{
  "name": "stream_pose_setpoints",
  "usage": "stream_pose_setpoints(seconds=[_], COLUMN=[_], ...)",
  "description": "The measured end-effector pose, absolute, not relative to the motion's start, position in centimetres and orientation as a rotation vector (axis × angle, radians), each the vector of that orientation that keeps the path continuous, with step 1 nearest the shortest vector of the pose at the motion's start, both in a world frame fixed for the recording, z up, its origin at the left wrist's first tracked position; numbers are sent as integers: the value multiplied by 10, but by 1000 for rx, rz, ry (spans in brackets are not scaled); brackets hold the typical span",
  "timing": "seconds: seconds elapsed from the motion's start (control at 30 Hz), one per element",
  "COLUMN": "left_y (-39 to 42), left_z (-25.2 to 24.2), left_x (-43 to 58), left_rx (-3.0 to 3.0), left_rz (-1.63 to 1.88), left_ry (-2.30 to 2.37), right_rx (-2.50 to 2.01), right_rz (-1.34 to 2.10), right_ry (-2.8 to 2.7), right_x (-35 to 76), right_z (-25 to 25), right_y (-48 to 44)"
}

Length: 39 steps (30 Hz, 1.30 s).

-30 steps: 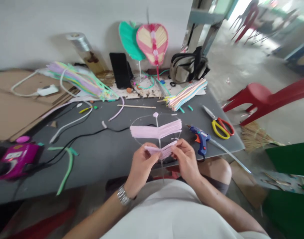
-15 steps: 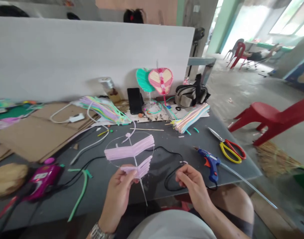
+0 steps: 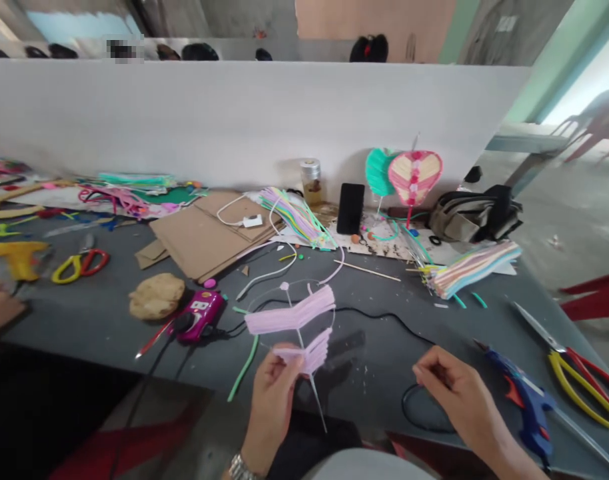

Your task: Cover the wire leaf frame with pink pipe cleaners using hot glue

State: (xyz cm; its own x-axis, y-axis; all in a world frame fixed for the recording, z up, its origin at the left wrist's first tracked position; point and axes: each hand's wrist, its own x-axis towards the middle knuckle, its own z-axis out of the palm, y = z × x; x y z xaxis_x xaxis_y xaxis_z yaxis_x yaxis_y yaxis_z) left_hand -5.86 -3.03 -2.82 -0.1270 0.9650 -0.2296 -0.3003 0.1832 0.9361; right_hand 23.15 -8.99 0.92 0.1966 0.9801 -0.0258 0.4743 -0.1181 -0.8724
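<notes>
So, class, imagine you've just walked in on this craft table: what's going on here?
A person works at a grey table. The left hand pinches a fan of pink straws on a thin wire frame, held up above the tabletop. The right hand hovers loosely curled near a black cable and a blue glue gun; whether it grips anything is unclear. Coloured straws and scissors lie nearby.

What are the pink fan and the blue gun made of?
The pink fan, held by the left hand, looks like rows of matte plastic straws on a thin stick within a wire hoop. The blue glue gun seems glossy moulded plastic.
</notes>
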Motion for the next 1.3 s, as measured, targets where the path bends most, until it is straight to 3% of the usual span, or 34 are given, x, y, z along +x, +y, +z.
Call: stream_pose_setpoints(seconds=[0.2, 0.33, 0.63, 0.87, 1.0, 1.17, 1.3], left_y=[-41, -42, -41, -37, -34, -31, -38], left_z=[-35, -35, -35, -28, -22, -19, -10], left_x=[-64, -63, -64, -65, -63, -53, -39], left_rx=[1124, 1194, 1028, 941, 942, 879, 790], left_rz=[1166, 1159, 1205, 1156, 1181, 1187, 1200], left_ry=[1100, 1025, 1009, 1030, 1049, 1104, 1070], right_rx=[-1678, -1669, -1459, -1378, -1201, -950, -999], right_rz=[618, 127, 85, 121, 317, 407, 304], right_ry=[-1894, -2429, -2684, -2360, -1748, -1410, -1268], right_x=[219, 191, 148, 147, 139, 156, 188], right_z=[11, 4, -1, 19, 69, 161, 183], right_y=[-12, 68, 169, 177, 163, 91, 2])
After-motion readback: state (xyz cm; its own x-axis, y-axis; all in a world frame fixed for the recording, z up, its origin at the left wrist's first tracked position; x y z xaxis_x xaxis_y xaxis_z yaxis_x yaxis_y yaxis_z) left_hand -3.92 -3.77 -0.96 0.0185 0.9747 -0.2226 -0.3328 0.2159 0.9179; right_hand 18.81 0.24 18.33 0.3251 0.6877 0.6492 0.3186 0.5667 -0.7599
